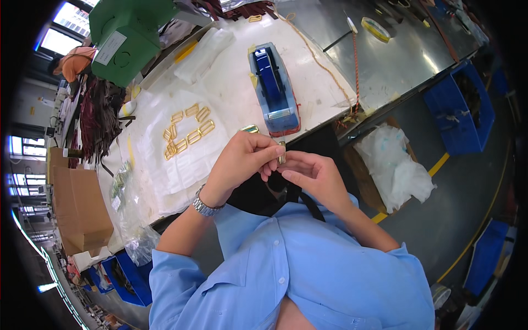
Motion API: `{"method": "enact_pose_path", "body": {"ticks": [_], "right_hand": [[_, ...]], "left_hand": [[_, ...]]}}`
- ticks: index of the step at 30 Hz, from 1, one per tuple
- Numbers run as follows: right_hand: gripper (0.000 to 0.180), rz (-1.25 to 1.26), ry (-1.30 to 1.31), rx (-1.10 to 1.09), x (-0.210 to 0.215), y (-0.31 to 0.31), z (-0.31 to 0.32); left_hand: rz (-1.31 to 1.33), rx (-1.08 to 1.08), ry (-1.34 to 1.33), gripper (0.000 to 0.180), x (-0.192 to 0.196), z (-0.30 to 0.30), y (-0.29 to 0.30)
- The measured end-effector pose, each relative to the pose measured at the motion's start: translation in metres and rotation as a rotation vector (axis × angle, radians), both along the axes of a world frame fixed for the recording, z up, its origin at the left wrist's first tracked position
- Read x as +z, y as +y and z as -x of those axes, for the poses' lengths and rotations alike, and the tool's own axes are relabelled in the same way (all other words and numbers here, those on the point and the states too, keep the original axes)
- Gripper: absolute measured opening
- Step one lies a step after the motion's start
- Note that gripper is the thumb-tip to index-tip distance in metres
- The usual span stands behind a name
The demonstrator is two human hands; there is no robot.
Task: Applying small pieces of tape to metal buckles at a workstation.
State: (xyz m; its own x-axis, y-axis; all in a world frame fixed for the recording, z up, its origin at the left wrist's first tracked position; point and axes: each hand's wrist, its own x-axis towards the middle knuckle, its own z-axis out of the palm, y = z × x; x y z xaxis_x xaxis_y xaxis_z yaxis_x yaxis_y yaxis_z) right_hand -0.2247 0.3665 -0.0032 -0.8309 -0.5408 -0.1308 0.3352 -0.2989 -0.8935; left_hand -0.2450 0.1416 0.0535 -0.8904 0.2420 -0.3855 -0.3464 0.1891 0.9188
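In front of my chest, just off the table's near edge, a small gold metal buckle (282, 153) stands upright between my hands. My left hand (245, 159), with a metal watch on its wrist, pinches it between thumb and fingers. The fingers of my right hand (316, 175) close in at the buckle's lower end, and the fingertips partly hide it. Right behind my hands lies a blue tape dispenser (286, 122) with a roll of dark blue tape. Another gold buckle (250, 128) rests by the table edge beside the dispenser, partly covered by my left hand.
Several gold buckles (193, 136) lie in a rough ring on a white sheet (181, 184) to the left. A green machine (124, 47) stands far left, near dark red strips (99, 115). At right are a box with white plastic (393, 165) and a blue bin (462, 110).
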Motion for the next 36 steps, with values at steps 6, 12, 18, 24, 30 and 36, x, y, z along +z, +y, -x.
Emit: {"method": "enact_pose_path", "body": {"ticks": [6,12,18,24,30,36], "right_hand": [[0.071,-0.13,0.306,-0.004,-0.003,-0.002,0.032],[0.063,-0.209,0.494,-0.09,-0.001,-0.005,0.031],[0.047,-0.27,0.477,-0.157,0.009,-0.009,0.029],[0.037,-0.135,0.284,-0.214,0.012,-0.019,0.025],[0.037,-0.073,0.131,-0.232,0.014,-0.023,0.022],[0.036,-0.121,0.096,-0.241,0.017,-0.024,0.023]], "left_hand": [[-0.018,-0.106,-0.123,0.031,0.006,0.02,-0.008],[-0.04,-0.135,-0.168,0.033,0.008,0.025,-0.009],[-0.071,-0.057,-0.141,0.033,0.008,0.019,-0.006],[0.214,0.199,0.333,0.016,0.004,-0.017,0.007],[0.484,0.236,0.869,0.016,-0.024,-0.048,0.034],[0.439,0.41,1.01,0.02,-0.048,-0.042,0.05]]}}
